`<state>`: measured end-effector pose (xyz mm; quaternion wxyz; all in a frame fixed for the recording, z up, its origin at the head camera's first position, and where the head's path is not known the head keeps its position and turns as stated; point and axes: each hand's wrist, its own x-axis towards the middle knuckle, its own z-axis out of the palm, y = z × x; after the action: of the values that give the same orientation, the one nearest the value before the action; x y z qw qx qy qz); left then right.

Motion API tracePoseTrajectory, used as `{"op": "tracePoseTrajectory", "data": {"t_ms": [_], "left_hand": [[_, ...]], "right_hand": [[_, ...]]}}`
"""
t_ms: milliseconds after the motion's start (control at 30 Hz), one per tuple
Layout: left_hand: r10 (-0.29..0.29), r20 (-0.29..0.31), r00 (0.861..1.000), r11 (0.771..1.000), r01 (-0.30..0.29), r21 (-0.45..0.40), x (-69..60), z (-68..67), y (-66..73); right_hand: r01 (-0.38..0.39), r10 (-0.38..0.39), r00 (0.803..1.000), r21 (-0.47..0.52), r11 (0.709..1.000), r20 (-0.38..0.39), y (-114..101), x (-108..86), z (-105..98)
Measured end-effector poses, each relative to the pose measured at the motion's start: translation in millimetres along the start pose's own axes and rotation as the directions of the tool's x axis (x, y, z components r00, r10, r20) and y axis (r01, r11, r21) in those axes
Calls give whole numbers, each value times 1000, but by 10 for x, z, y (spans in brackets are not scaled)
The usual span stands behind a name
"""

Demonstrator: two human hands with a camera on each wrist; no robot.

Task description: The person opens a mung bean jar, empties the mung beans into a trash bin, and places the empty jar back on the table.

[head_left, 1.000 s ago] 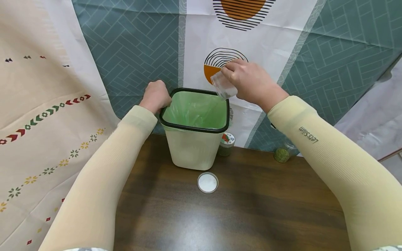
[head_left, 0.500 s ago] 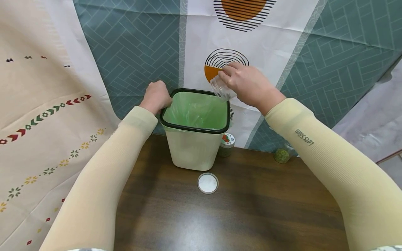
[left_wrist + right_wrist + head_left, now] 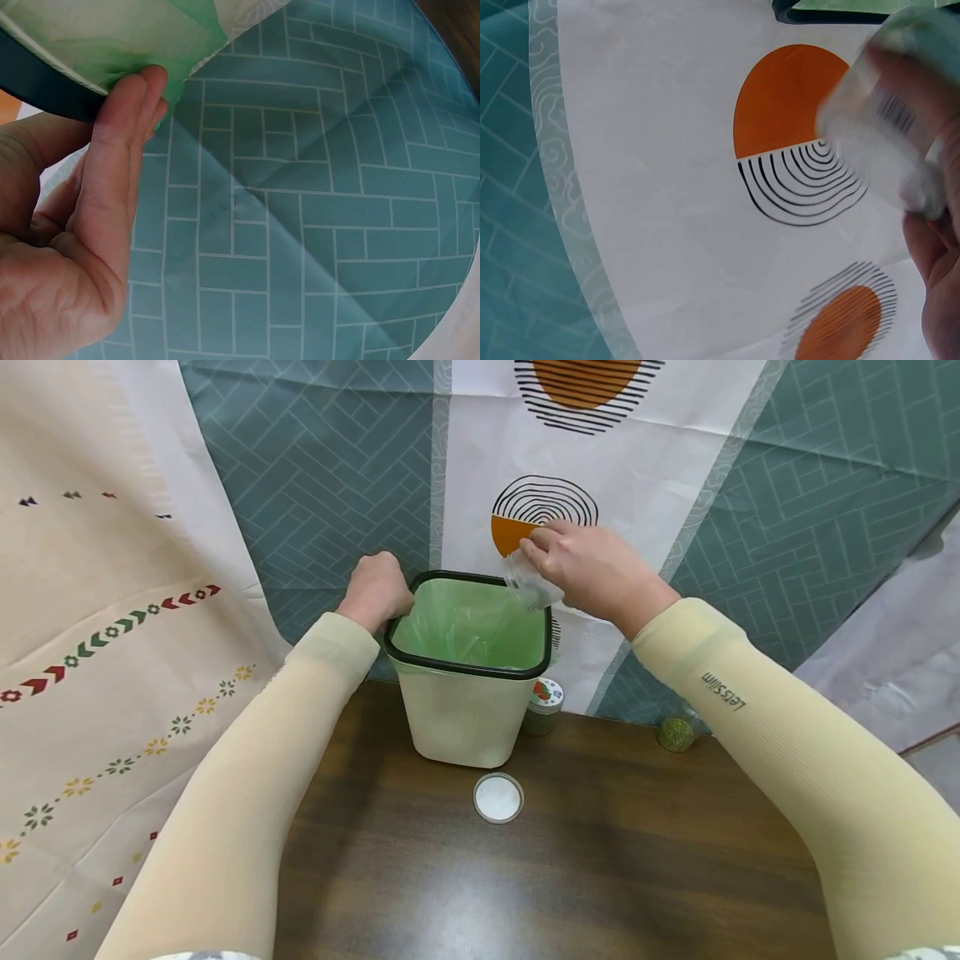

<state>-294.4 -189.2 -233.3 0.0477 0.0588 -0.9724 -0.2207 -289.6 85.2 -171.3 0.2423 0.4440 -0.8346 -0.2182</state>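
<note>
Green-lined, the bin (image 3: pixel 465 718) stands near the far edge of the tabletop (image 3: pixel 637 852). The left hand (image 3: pixel 377 588) pinches its rim; the right hand (image 3: pixel 591 567) grips the tilted jar (image 3: pixel 523 583) at its far-right corner: slackening could drop it outside.

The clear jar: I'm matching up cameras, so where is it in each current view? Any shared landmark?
Head: clear jar, tilted, just right of centre, above mid-height.
Left wrist: not in it.
Right wrist: clear jar, blurred, upper right.
Shared landmark: the bin's black rim, near centre in head, top left in left wrist, top right in right wrist.
</note>
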Motion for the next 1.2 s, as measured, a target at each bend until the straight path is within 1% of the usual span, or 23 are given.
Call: {"op": "tracePoseTrajectory", "data": {"t_ms": [100,233,300,333,467,567,667,800,933,1067,1200], "left_hand": [[1,1,1000,1000,-1,-1,4,-7,1],[6,-2,1000,1000,-6,1,2,-11,0],[8,-4,1000,1000,-8,0,-2,-11,-3],[8,-5,1000,1000,-8,1,-5,-11,-4],[8,-4,1000,1000,-8,-1,-11,-5,-6],[10,-9,1000,1000,-10,1,-9,3,0],[9,-7,1000,1000,-9,-2,-12,5,-1],[10,-1,1000,1000,-10,-6,-18,26,-20],[7,0,1000,1000,-7,-10,-11,32,-24],[2,-3,1000,1000,-2,-12,-1,19,-16],[1,-7,1000,1000,-1,-9,9,12,-16]], "right_hand": [[10,-10,1000,-21,1000,-10,1,11,2],[19,-21,997,-25,1000,-71,-1,18,27],[21,-23,996,-24,999,-86,-3,20,37],[16,-17,997,-11,1000,-78,-9,20,42],[13,-13,1000,-7,1000,-6,-18,12,59],[7,-7,1000,0,1000,7,-16,0,69],[10,-10,999,2,1000,-49,-14,-3,105],[25,-26,997,-6,1000,-76,-29,1,158],[24,-24,997,-5,1000,-74,-35,3,189],[25,-24,994,5,1000,-104,-25,6,213],[13,-9,995,49,999,-97,-14,4,228]]}}
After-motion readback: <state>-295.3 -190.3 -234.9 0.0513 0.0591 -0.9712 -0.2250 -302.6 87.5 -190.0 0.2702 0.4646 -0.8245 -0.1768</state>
